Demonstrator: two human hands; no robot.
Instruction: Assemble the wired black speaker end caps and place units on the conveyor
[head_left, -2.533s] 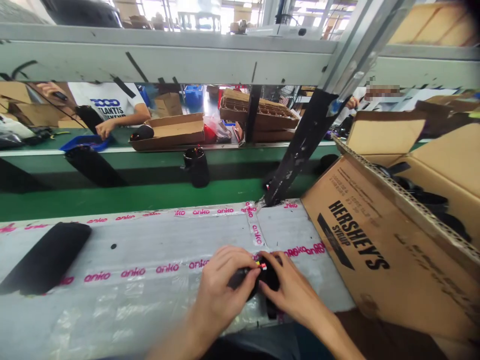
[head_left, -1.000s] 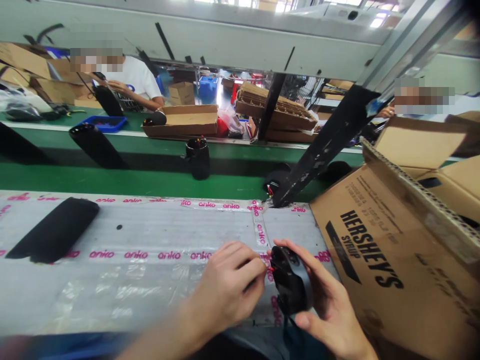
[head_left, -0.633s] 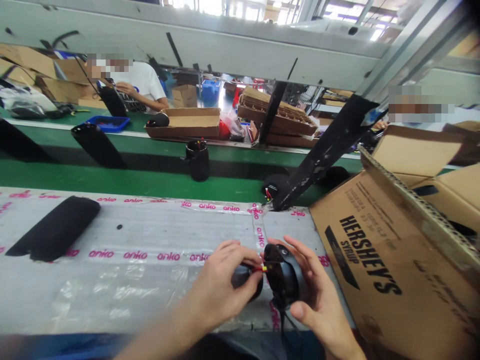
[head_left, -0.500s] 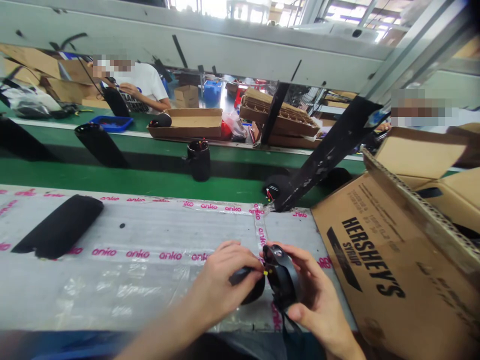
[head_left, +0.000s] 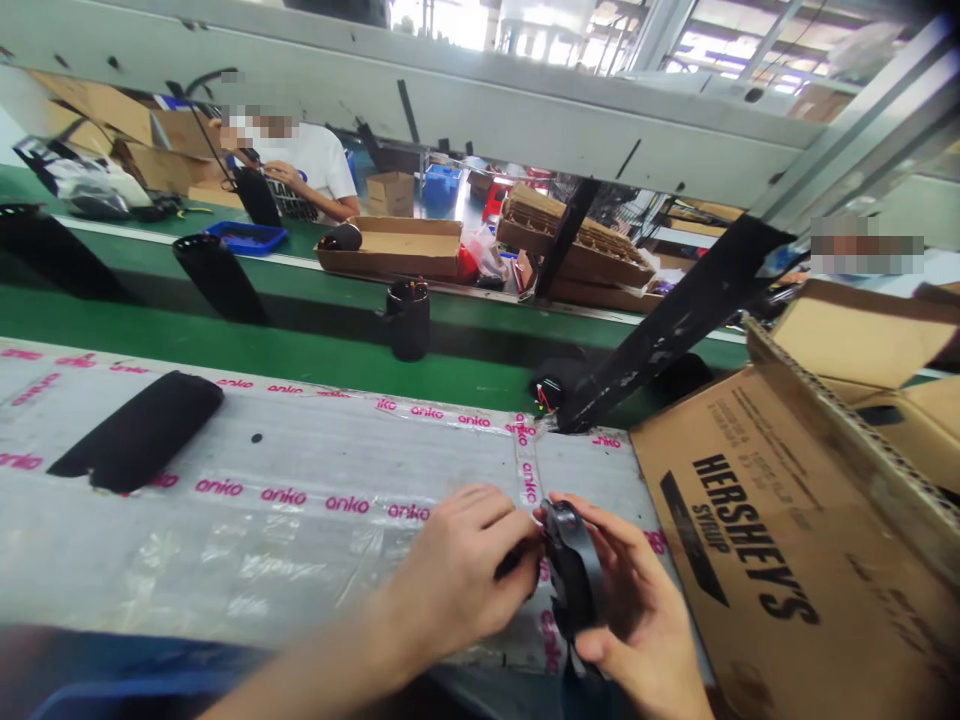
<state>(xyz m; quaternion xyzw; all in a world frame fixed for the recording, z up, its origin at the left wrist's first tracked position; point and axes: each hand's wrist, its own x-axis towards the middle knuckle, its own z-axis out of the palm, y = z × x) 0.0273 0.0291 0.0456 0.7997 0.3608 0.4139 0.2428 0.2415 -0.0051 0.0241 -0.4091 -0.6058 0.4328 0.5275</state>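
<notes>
Across the pale, flat worktop point(head_left: 322, 430), wrinkled clear film point(head_left: 262, 575) and pink-lettered tape point(head_left: 283, 497) are stuck; a corrugated cardboard box point(head_left: 750, 530) is placed alongside. The left hand point(head_left: 476, 560) is curled inward, its hold hidden. By the right hand point(head_left: 645, 610), fingers spread wide, a smooth, curved, dark housing point(head_left: 583, 570) is gripped above the worktop, beside the left.

Left of the Hershey's Syrup box point(head_left: 765, 560), the right hand point(head_left: 645, 610) lay over the black rounded part point(head_left: 581, 565) at first. Now it has tipped it up, and I see more of its thin side. Half a second ago, a yellow plug peeked out by the left hand point(head_left: 476, 560). Now its fingers have curled in and I can't see the plug. Far left of the box, a co-worker's hand point(head_left: 285, 178) has gone up from the blue tray point(head_left: 279, 241).
</notes>
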